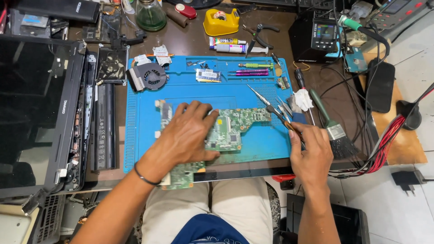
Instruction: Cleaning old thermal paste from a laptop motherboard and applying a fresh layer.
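Left hand (187, 135) spread flat on green circuit board (230, 129) at near-centre of blue mat (149, 153), right hand (311, 151) pinching tweezers (266, 105) just right of board, brush (332, 129) further right on counter (190, 43).

Bare blue mat (266, 140) between circuit board (235, 129), brush (332, 129)

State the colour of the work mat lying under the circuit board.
The work mat is bright blue, seen clearly in the head view around the green circuit board.
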